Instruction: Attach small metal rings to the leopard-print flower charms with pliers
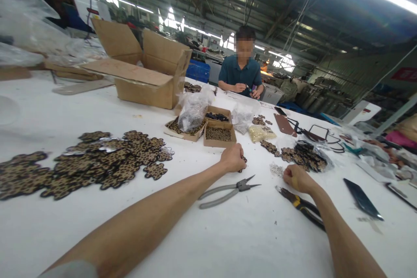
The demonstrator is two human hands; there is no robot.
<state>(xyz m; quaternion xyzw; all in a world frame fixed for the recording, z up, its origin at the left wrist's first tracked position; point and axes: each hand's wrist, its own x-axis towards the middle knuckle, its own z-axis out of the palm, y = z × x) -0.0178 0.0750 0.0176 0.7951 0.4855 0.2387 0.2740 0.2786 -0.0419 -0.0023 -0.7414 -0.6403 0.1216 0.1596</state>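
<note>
"So, what did the left hand (232,158) have hold of?"

"A small leopard-print piece (242,166), pinched in curled fingers, with a bit of it showing past them. It was over the white table (224,243), just beyond the tips of the grey-handled circlip pliers (230,191), whose jaws stood apart."

"And the right hand (298,179)?"

"Its fingers were bunched beside a little heap of silvery bits (276,170), with the black-and-yellow pliers (301,207) just below. (Whether anything sat in that grip I couldn't tell; the fingers hid it.)"

"Where were the leopard-print patches (114,160)?"

"The big pile spread toward the table's left edge, and a smaller pile (295,156) lay toward the right edge. Between the two stood a shallow cardboard box (220,143) of leopard-print studs (219,133), just past the left hand."

"Who was opposite?"

"A person (239,74) in a dark teal shirt, at the far edge, both hands on small things too indistinct to name. Toward the far left corner stood an open carton (143,94)."
</note>
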